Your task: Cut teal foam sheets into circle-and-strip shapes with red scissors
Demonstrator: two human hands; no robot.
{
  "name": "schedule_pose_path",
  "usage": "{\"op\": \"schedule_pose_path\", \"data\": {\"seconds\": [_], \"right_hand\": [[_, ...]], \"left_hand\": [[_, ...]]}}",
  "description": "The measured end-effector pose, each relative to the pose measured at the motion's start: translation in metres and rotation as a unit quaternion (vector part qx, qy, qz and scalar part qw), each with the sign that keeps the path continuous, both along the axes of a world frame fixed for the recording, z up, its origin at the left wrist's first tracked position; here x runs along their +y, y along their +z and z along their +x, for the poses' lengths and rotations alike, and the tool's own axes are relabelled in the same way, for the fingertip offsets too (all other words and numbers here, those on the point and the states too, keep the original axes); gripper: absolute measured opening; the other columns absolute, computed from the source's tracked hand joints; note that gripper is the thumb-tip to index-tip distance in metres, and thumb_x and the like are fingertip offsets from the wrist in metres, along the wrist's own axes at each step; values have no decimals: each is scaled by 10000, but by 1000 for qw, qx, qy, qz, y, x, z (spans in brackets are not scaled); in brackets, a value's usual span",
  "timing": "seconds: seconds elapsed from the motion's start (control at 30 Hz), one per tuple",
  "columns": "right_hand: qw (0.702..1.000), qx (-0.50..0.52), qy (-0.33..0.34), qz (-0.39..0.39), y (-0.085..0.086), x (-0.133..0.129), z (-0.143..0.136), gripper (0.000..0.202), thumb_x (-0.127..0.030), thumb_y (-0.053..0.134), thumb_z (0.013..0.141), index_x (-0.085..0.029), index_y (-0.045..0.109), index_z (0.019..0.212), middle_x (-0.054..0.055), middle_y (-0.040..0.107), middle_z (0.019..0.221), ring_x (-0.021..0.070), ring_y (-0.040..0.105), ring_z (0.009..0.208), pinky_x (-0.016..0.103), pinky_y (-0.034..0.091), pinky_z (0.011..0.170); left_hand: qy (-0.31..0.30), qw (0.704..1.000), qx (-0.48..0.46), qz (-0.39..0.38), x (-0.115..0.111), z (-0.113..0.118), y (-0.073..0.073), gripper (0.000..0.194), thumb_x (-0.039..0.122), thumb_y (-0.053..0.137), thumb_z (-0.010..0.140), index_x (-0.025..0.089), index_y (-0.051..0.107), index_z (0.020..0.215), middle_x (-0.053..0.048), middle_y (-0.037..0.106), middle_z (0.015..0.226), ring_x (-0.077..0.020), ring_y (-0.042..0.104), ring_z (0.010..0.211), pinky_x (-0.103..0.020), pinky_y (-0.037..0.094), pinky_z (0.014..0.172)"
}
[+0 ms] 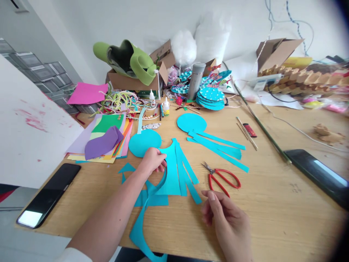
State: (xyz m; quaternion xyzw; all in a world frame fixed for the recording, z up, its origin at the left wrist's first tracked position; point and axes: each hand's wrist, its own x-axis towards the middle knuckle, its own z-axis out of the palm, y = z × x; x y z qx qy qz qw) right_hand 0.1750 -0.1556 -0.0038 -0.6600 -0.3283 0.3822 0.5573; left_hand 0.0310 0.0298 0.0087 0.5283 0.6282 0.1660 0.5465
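Blue fringed sheet (pixel 171 174) lying just left of red-handled scissors (pixel 227 176). Left hand (pixel 155 160), left of scissors, pinching sheet's upper edge. Right hand (pixel 227 222) just nearside of scissors, fingers loosely curled, half open. Blue disc (pixel 191 123) beyond scissors.

1. A light wooden table (pixel 272 222) is occupied toward the wall by a cardboard box (pixel 119 81), a grey flask (pixel 195 83) and a stack of spotted blue discs (pixel 210 99).
2. At the left, a black phone (pixel 50 194) is laid near a pile of coloured sheets (pixel 77 140).
3. Two plain blue discs (pixel 191 122), a slit blue sheet (pixel 172 171) and curved blue offcuts (pixel 139 223) are spread mid-table; one offcut is extended past the front edge.
4. Red-handled scissors (pixel 211 171) are placed right of the slit sheet, with blue strips (pixel 228 150) laid beyond.
5. Farther right, thin sticks (pixel 247 134), a red packet (pixel 249 130), a green stalk (pixel 259 120) and a second phone (pixel 317 176) are set out.
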Motion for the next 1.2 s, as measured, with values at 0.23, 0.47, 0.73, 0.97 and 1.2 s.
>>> {"op": "schedule_pose_path", "data": {"seconds": [0.23,0.47,0.73,0.97,1.2], "right_hand": [[999,-39,-16,14,-1,1,1,369,-521,552,850,-165,650,838,-7,557,512,108,488,414,218,392,409],[995,-47,-40,79,0,4,0,320,-493,584,840,-179,636,864,26,627,622,154,595,575,263,499,569],[985,136,80,66,9,28,-35,512,-485,728,714,-179,572,1095,88,709,903,252,690,837,389,557,762],[976,87,192,52,64,73,-10,271,-389,688,724,-184,519,670,-1,659,605,152,644,567,263,523,553],[949,-22,314,21,83,113,-2,256,-404,638,755,-180,521,795,-17,661,576,170,661,531,268,510,502]], "left_hand": [[2,1000,-24,3,-1,-3,-3,236,142,512,807,149,481,573,1,602,487,-82,501,300,-177,245,288],[52,988,-142,35,-7,-15,23,211,237,584,802,149,497,632,-12,633,565,-94,581,383,-162,302,315],[119,928,-352,17,-23,-24,44,226,288,709,704,141,539,688,-31,654,622,-136,647,491,-168,354,348],[153,885,-435,63,-18,-60,52,293,290,791,600,173,557,733,52,591,593,-100,606,536,-200,482,471],[86,908,-397,102,-9,-78,44,361,382,836,531,139,630,700,-6,664,663,-141,624,621,-273,532,586]]}}
